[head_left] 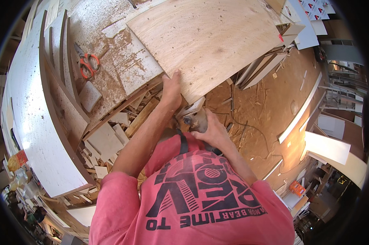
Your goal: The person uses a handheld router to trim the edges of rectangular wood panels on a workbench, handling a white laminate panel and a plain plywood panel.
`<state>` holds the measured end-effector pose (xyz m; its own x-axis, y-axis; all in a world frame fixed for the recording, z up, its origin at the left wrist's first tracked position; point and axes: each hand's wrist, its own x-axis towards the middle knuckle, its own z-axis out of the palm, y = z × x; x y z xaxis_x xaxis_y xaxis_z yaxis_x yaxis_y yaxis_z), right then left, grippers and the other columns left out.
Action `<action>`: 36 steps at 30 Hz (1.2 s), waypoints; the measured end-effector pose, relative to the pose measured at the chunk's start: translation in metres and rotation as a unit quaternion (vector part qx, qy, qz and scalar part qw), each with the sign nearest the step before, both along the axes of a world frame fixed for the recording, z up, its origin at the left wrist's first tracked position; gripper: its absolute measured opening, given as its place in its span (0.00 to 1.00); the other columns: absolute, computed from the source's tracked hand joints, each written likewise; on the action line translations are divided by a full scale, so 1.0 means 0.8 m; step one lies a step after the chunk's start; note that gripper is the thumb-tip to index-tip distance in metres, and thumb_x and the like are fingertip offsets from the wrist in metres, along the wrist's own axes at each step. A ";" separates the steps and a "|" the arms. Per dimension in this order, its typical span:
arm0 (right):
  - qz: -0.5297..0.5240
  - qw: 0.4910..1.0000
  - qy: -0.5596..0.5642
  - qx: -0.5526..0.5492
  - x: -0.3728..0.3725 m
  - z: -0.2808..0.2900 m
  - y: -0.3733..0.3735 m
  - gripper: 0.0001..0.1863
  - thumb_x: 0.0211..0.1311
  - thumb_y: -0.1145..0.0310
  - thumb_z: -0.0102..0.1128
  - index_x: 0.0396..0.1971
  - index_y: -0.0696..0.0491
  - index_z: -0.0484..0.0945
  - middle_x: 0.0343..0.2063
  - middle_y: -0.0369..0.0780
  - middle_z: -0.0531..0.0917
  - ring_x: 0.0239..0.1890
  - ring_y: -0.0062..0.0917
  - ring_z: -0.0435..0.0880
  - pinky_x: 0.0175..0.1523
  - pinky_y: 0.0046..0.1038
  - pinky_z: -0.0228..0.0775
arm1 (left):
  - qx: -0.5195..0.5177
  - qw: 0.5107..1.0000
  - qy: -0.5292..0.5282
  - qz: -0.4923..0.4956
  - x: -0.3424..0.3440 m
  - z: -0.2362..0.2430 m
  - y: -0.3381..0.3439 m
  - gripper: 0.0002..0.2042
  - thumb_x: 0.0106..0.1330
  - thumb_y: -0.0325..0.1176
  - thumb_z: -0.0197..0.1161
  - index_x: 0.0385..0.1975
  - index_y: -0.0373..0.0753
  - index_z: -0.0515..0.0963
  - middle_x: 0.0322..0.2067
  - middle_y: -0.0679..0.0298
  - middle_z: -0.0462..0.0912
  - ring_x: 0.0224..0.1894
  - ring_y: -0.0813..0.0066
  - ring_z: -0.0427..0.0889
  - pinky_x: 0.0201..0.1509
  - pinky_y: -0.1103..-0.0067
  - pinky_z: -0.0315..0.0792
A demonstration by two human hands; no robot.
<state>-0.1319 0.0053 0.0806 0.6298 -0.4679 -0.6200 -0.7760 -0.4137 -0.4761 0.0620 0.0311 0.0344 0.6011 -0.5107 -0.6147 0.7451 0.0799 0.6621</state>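
Note:
A pale plywood sheet (209,41) lies on the workbench, its near corner sticking out past the bench edge toward me. My left hand (172,87) grips the sheet's left edge close to that corner, thumb and fingertips at the board. Just below the corner, my right hand (213,128) is closed round a dusty, tan-grey tool (197,120) with a round dark part on its side. A pale flat piece at the tool's upper end meets the sheet's corner. The tool's exact kind cannot be made out, and part of it is hidden by my hand.
Orange-handled scissors (88,65) and a small block (89,96) lie on the sawdust-covered workbench (139,67). Curved white panels (33,110) stand at left. Wood offcuts (105,141) fill the space under the bench. A dark cable (256,130) crosses the floor at right.

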 end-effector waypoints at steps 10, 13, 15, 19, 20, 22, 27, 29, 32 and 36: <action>0.020 1.000 -0.004 -0.014 -0.003 -0.028 -0.005 0.54 0.43 0.45 0.69 0.67 0.57 0.53 0.58 0.58 0.67 0.56 0.52 0.74 0.58 0.45 0.69 | 0.021 0.999 -0.039 0.009 0.003 -0.031 -0.004 0.23 0.73 0.33 0.50 0.58 0.23 0.54 0.54 0.47 0.69 0.54 0.58 0.76 0.54 0.67 0.77; 0.019 1.000 -0.008 -0.013 -0.003 -0.042 -0.007 0.52 0.43 0.45 0.69 0.64 0.58 0.55 0.55 0.59 0.69 0.54 0.53 0.75 0.56 0.45 0.70 | 0.001 1.000 0.009 -0.013 0.012 -0.024 -0.003 0.22 0.74 0.34 0.50 0.58 0.24 0.56 0.54 0.48 0.70 0.54 0.58 0.75 0.54 0.64 0.76; 0.017 1.000 0.000 -0.010 -0.009 -0.060 -0.013 0.52 0.42 0.45 0.69 0.63 0.58 0.57 0.53 0.60 0.70 0.53 0.54 0.76 0.56 0.45 0.70 | 0.017 1.000 0.008 -0.024 0.012 -0.028 -0.004 0.22 0.74 0.36 0.49 0.59 0.25 0.57 0.55 0.49 0.70 0.56 0.57 0.74 0.56 0.62 0.75; -0.020 1.000 -0.011 0.017 -0.033 -0.071 -0.032 0.50 0.42 0.45 0.69 0.62 0.59 0.58 0.53 0.59 0.73 0.54 0.52 0.75 0.56 0.44 0.69 | 0.028 0.996 0.054 -0.064 0.025 -0.026 0.002 0.23 0.75 0.39 0.48 0.61 0.28 0.59 0.57 0.51 0.70 0.59 0.57 0.73 0.60 0.59 0.72; -0.039 0.999 -0.022 0.027 -0.046 -0.071 -0.038 0.50 0.41 0.46 0.70 0.61 0.59 0.59 0.53 0.59 0.73 0.54 0.52 0.75 0.57 0.43 0.69 | 0.025 0.996 0.073 -0.055 0.030 -0.021 0.002 0.24 0.74 0.40 0.49 0.61 0.28 0.60 0.57 0.51 0.70 0.59 0.58 0.73 0.61 0.59 0.71; -0.084 0.994 -0.056 0.036 -0.070 -0.065 -0.053 0.48 0.41 0.48 0.71 0.60 0.58 0.61 0.52 0.58 0.74 0.55 0.50 0.75 0.57 0.42 0.68 | 0.013 0.993 0.109 -0.036 0.040 -0.011 -0.001 0.24 0.74 0.42 0.50 0.61 0.29 0.60 0.58 0.51 0.69 0.59 0.58 0.73 0.62 0.59 0.70; -0.180 0.982 -0.051 0.024 -0.131 -0.041 -0.110 0.45 0.41 0.52 0.73 0.57 0.59 0.63 0.49 0.56 0.77 0.53 0.47 0.77 0.56 0.40 0.68 | -0.062 0.997 0.038 0.034 0.019 -0.049 -0.005 0.24 0.70 0.38 0.59 0.59 0.30 0.63 0.51 0.55 0.76 0.53 0.63 0.77 0.57 0.66 0.75; -0.223 0.973 -0.054 0.016 -0.156 -0.041 -0.140 0.43 0.42 0.52 0.73 0.55 0.58 0.63 0.46 0.52 0.79 0.49 0.42 0.80 0.54 0.38 0.70 | -0.108 0.990 0.016 0.087 -0.003 -0.028 -0.012 0.24 0.70 0.38 0.59 0.59 0.32 0.63 0.51 0.55 0.76 0.52 0.63 0.78 0.56 0.67 0.75; -0.271 0.959 -0.074 0.046 -0.218 -0.081 -0.197 0.41 0.44 0.52 0.72 0.54 0.57 0.63 0.42 0.50 0.80 0.46 0.38 0.81 0.52 0.37 0.71 | -0.098 0.983 -0.016 0.152 -0.038 0.011 -0.021 0.24 0.69 0.38 0.59 0.59 0.34 0.63 0.51 0.55 0.76 0.51 0.64 0.79 0.55 0.67 0.76; -0.233 0.971 -0.045 0.015 -0.238 -0.082 -0.288 0.45 0.43 0.50 0.72 0.57 0.59 0.62 0.46 0.55 0.79 0.49 0.45 0.80 0.54 0.39 0.70 | -0.064 0.972 -0.037 0.225 -0.092 0.034 -0.027 0.24 0.69 0.38 0.59 0.60 0.34 0.62 0.52 0.55 0.76 0.51 0.63 0.79 0.56 0.66 0.76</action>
<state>-0.3225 -0.2249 0.0148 0.4065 -0.6978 -0.5898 -0.8305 -0.0130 -0.5569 -0.0118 0.0097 0.0617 0.8216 -0.2555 -0.5096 0.5660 0.4719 0.6760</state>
